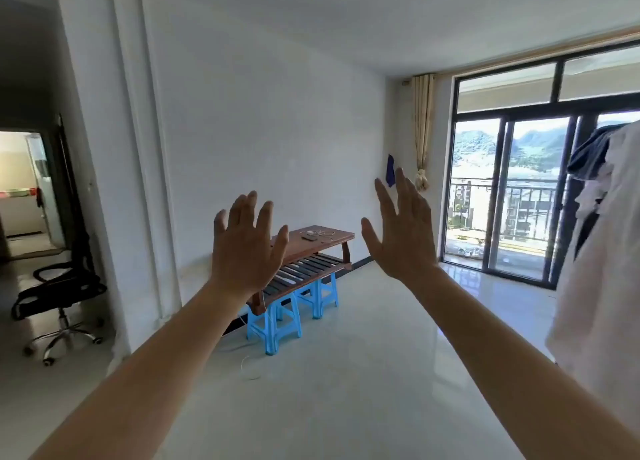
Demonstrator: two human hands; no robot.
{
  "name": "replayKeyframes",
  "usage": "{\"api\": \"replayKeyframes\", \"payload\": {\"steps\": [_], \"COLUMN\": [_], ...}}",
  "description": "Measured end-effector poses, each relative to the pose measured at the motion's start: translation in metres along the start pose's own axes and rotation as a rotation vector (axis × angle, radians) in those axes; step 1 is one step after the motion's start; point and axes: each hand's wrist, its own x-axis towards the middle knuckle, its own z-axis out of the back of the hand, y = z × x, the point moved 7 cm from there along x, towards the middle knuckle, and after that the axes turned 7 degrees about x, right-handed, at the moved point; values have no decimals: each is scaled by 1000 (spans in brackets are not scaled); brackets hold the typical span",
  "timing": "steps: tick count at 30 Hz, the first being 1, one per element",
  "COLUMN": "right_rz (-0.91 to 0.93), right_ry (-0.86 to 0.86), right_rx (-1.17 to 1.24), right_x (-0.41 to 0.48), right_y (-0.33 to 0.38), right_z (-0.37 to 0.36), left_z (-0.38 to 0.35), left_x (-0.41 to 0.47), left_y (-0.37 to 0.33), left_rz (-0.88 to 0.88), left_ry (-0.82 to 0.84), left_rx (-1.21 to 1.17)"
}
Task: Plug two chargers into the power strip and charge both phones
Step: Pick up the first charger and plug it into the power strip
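Observation:
Both my arms are stretched out in front of me, palms facing away. My left hand [244, 245] and my right hand [403, 234] are empty with fingers spread. Far beyond them a brown wooden table [339, 235] stands by the white wall. On its top lie a small white charger with a coiled cable [317, 232] and a flat grey thing [308, 238], too small to identify. My left hand hides the table's left end. A white cable [247, 366] lies on the floor near the table. No power strip can be made out.
Two blue plastic stools [273, 324] hold the table up. A black office chair [57, 297] stands in the doorway at left. Sliding glass balcony doors [512, 196] are at right, and hanging clothes [602, 251] are close on my right. Pale glossy tiles cover the floor.

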Motion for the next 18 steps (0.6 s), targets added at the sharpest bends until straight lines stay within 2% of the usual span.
{"api": "replayKeyframes", "payload": {"steps": [5, 9, 15, 18], "right_rz": [-31, 33, 16, -31], "right_ry": [156, 280, 364, 380], "right_rx": [-21, -59, -85, -67], "right_x": [12, 37, 63, 74], "right_y": [-9, -17, -64, -109], "right_z": [-145, -249, -363, -437], "left_z": [-107, -198, -333, -426], "left_x": [32, 78, 143, 174], "left_y": [62, 99, 111, 104], "left_rz": [10, 2, 16, 5], "left_ry": [73, 154, 225, 254], "left_rx": [42, 54, 26, 16]}}
